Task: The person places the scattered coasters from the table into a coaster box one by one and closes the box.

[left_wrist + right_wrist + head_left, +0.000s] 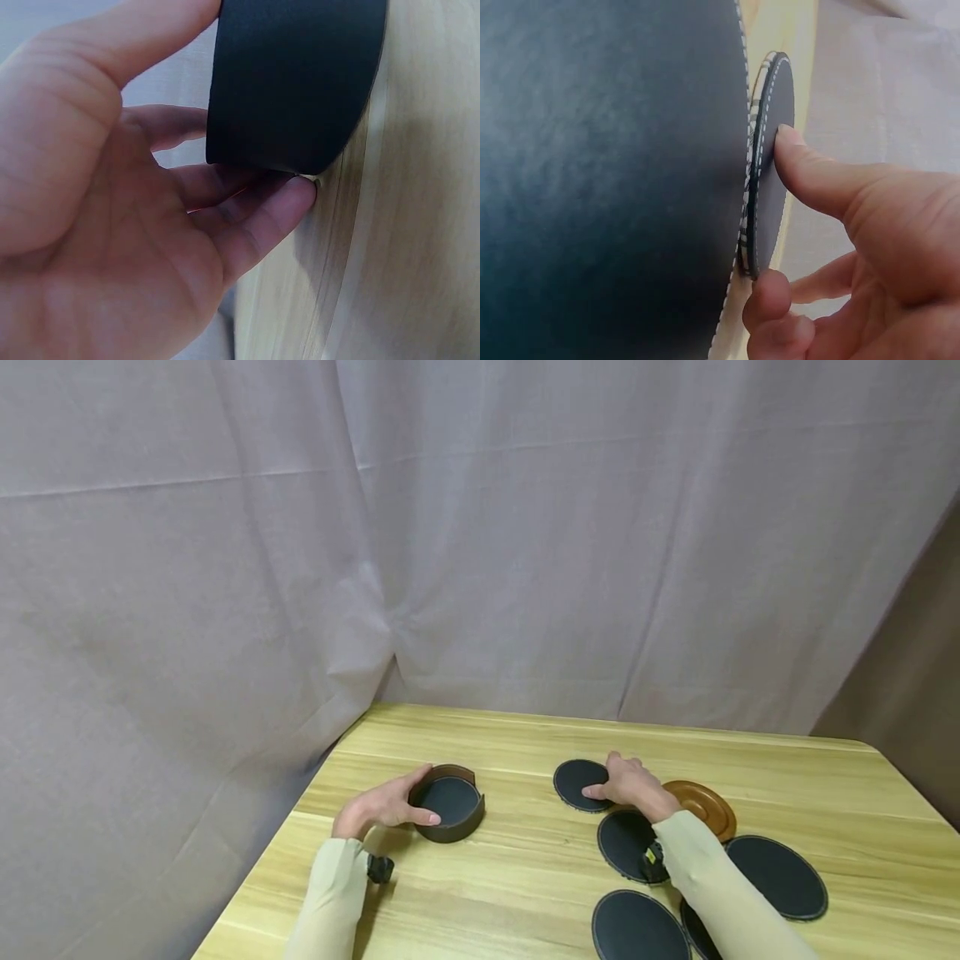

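Observation:
My left hand (386,802) grips a round dark coaster holder (468,828) at its left side, thumb over the near rim. A dark coaster lies inside it. The left wrist view shows fingers round the holder's black wall (292,82). Farther right, my right hand (630,783) holds the edge of the backmost black coaster (573,777), which lies at table level. In the right wrist view the thumb rests on that coaster's face (778,180), with fingertips at its stitched rim. A larger-looking coaster (607,180) fills the left of that view.
More black stitched coasters lie on the wooden table (510,893): one (622,843) below the right wrist, one (637,927) near the front, one (780,877) at right. Another sits partly under the right sleeve. A brown wooden disc (705,806) is beside that forearm. Grey cloth (525,568) hangs behind.

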{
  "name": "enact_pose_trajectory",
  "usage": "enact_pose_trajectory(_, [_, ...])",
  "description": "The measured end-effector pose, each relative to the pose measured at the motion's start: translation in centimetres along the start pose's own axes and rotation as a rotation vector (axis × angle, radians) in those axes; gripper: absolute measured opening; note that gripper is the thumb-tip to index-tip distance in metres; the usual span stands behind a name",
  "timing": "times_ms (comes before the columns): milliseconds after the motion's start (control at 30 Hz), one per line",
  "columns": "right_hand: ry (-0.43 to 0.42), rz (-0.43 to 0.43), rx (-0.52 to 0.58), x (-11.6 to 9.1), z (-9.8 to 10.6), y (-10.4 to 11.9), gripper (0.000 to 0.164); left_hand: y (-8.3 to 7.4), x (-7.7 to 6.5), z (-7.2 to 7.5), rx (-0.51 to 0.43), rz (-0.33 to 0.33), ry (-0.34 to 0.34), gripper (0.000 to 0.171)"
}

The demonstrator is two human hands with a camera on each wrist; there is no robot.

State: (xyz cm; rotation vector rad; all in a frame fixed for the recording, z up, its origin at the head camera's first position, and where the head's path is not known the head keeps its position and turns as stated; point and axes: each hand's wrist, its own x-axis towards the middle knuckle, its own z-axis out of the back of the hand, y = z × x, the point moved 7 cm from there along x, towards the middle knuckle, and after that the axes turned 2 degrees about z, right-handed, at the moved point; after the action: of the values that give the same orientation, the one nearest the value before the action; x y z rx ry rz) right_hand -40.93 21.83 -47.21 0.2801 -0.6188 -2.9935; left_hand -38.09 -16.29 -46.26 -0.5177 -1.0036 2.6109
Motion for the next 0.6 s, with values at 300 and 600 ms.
enact_pose_trajectory(300, [-0.026, -0.001, 0.01, -0.2, 0.1, -0.2, 0.079, 0.1, 0.0, -0.1, -0.017, 0.001, 0.004, 0.104])
enact_pose_trajectory(600, [-0.1, 0.013, 0.053, -0.7, 1.2, 0.9, 0.077, -0.1, -0.1, 0.0, -0.011, 0.002, 0.002, 0.101])
